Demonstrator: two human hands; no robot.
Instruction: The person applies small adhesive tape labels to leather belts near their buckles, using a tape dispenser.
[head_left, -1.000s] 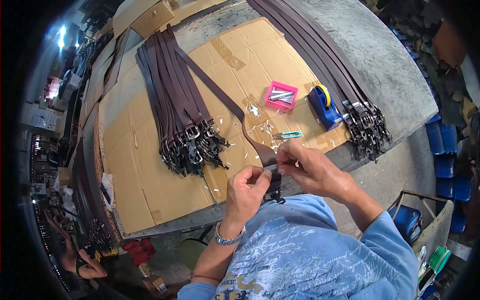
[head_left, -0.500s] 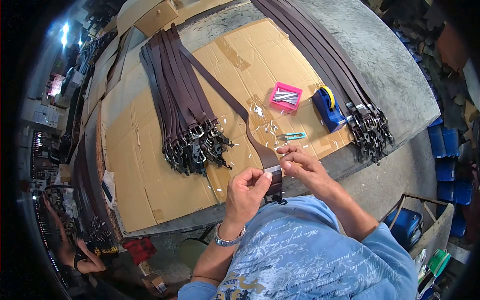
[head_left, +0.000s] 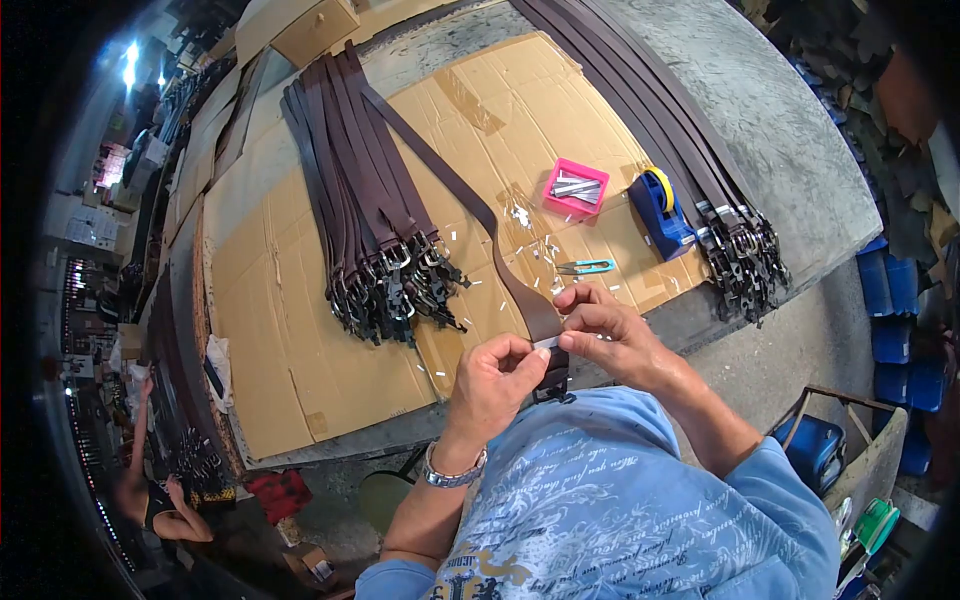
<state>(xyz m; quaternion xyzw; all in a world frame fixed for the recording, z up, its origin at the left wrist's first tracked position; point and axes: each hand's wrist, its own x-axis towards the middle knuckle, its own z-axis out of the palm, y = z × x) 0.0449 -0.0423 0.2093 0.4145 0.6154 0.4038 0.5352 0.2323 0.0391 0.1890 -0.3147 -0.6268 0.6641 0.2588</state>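
Note:
A dark brown belt (head_left: pixel 470 205) runs from the pile at the back down to its buckle end in front of my body. A pale strip lies across it near that end. My left hand (head_left: pixel 495 385) is closed on the belt's left edge, its thumb on the strip. From the other side, my right hand (head_left: pixel 625 345) pinches the belt's edge and the end of the strip. Ahead of the hands are thread snips (head_left: pixel 587 267) with a blue handle, and a pink tray (head_left: pixel 575 188) of pale strips.
Left of the belt lies a pile of buckled belts (head_left: pixel 365 200); another row of belts (head_left: pixel 660 120) lies at right. A blue tape dispenser (head_left: pixel 660 215) stands beside that row. Flattened cardboard (head_left: pixel 280 370) covers the table. Another person (head_left: pixel 165 505) is at far left.
My right fingers have come in closer to the belt and now pinch its edge at the strip. The left hand keeps its hold. At far left, the other person's arm has shifted.

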